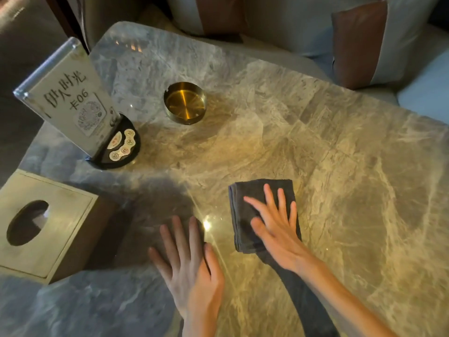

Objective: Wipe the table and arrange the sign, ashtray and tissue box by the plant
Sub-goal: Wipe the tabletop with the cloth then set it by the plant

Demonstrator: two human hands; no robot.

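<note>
A folded dark grey cloth lies on the marble table near its middle front. My right hand presses flat on the cloth with fingers spread. My left hand rests flat and open on the bare tabletop just left of the cloth, holding nothing. A clear acrylic sign on a black rounded base stands tilted at the left. Right of the sign sits a round brass ashtray. A square beige tissue box with an oval opening stands at the near left corner. No plant is in view.
Cushioned seats with grey and brown pillows line the table's far side. A dark chair frame stands behind the sign at the far left. The table's right half carries nothing.
</note>
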